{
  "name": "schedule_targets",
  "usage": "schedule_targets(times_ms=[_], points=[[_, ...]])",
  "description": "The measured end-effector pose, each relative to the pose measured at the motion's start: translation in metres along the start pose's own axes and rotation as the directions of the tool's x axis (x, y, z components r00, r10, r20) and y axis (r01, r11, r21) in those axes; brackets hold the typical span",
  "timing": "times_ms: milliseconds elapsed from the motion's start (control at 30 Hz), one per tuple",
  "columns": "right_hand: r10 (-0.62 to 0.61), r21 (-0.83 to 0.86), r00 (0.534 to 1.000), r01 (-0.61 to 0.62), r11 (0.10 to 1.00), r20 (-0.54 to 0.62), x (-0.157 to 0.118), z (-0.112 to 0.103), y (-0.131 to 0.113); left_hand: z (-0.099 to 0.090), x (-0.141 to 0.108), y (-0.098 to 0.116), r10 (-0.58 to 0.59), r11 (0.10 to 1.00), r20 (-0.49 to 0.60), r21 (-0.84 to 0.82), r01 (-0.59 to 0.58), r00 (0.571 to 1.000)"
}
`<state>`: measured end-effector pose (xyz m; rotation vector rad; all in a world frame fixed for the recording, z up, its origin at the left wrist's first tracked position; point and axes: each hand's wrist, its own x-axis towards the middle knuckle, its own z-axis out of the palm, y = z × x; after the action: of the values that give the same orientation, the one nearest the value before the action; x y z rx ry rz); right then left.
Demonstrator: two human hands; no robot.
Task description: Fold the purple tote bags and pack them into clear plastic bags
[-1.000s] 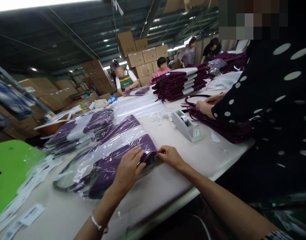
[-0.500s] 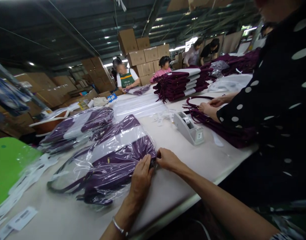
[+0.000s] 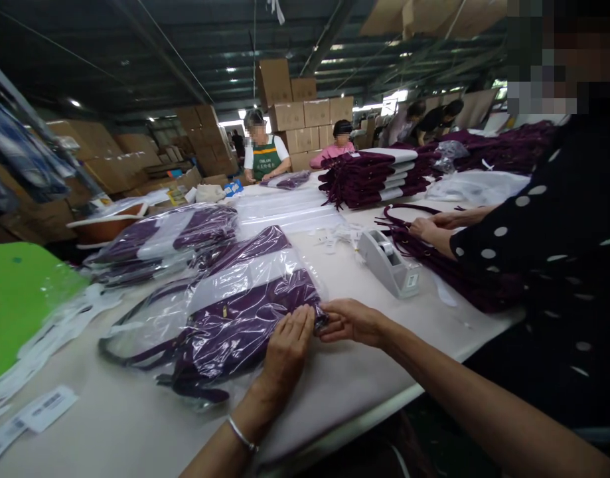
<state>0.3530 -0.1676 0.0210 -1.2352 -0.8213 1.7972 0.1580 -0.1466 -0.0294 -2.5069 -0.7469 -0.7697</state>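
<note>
A purple bag with a white band [image 3: 249,312] lies flat on the table in clear plastic, its strap loop toward the left. My left hand [image 3: 289,345] rests on the near right part of the wrapped bag, fingers stretched out and lying flat on the plastic. At the bag's right corner is my right hand [image 3: 352,322], its fingers apart and their tips touching the plastic edge. Between those fingertips and the bag, the exact contact is partly hidden.
A grey tape dispenser [image 3: 391,265] stands right of the bag. Wrapped bags [image 3: 170,232] lie behind left, stacked purple bags [image 3: 374,176] farther back. A person in polka dots [image 3: 543,219] handles purple straps at right. White tags [image 3: 50,408] and a green board [image 3: 20,299] are at left.
My right hand has opened from a pinch at the bag's corner, its fingers now spread. My left hand stays on the bag. The whole view has shifted slightly.
</note>
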Motion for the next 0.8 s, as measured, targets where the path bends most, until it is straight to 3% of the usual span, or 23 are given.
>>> schedule_targets(times_ms=[133,200,233,267,300,367,400,433,467,500,567,633,800], points=[[-0.022,-0.037,0.988,0.016,0.999,-0.152,0.007,0.002,0.01,-0.01,-0.002,0.006,-0.045,0.994,0.019,-0.096,0.046,0.999],[-0.022,-0.019,0.991,0.02,1.0,-0.134,0.008,0.002,0.011,-0.026,-0.009,0.018,-0.132,0.959,0.027,-0.251,0.135,0.991],[-0.028,-0.027,0.993,0.026,0.999,-0.113,0.008,0.002,0.01,-0.035,-0.015,0.026,-0.22,0.901,0.053,-0.371,0.224,0.974],[-0.037,-0.051,0.994,0.032,0.998,-0.102,0.007,0.003,0.008,-0.044,-0.021,0.035,-0.326,0.786,0.133,-0.512,0.346,0.936],[-0.046,-0.09,0.994,0.037,0.995,-0.1,0.006,0.003,0.006,-0.051,-0.027,0.044,-0.415,0.588,0.276,-0.646,0.487,0.867],[-0.071,-0.177,0.991,0.051,0.983,-0.111,0.002,0.005,0.001,-0.059,-0.034,0.06,-0.419,-0.021,0.643,-0.713,0.701,0.641],[-0.092,-0.211,0.988,0.065,0.975,-0.122,0.0,0.006,0.0,-0.06,-0.034,0.065,-0.341,-0.329,0.778,-0.624,0.709,0.527],[-0.119,-0.236,0.984,0.085,0.968,-0.13,-0.002,0.008,-0.001,-0.059,-0.032,0.068,-0.259,-0.571,0.857,-0.508,0.645,0.445],[-0.145,-0.257,0.98,0.107,0.961,-0.135,-0.004,0.01,-0.001,-0.057,-0.027,0.068,-0.212,-0.736,0.893,-0.413,0.536,0.397],[-0.167,-0.274,0.977,0.125,0.953,-0.136,-0.006,0.011,-0.001,-0.055,-0.019,0.067,-0.211,-0.834,0.907,-0.361,0.417,0.365],[-0.182,-0.31,0.977,0.138,0.941,-0.116,-0.01,0.013,0.0,-0.05,-0.002,0.061,-0.267,-0.907,0.906,-0.352,0.232,0.329],[-0.161,-0.326,0.985,0.133,0.936,-0.061,-0.013,0.013,0.002,-0.046,0.014,0.056,-0.336,-0.913,0.893,-0.387,0.13,0.3],[-0.175,-0.311,0.985,0.165,0.936,-0.004,-0.011,0.01,0.01,-0.035,0.032,0.06,-0.433,-0.898,0.893,-0.439,0.031,0.121]])
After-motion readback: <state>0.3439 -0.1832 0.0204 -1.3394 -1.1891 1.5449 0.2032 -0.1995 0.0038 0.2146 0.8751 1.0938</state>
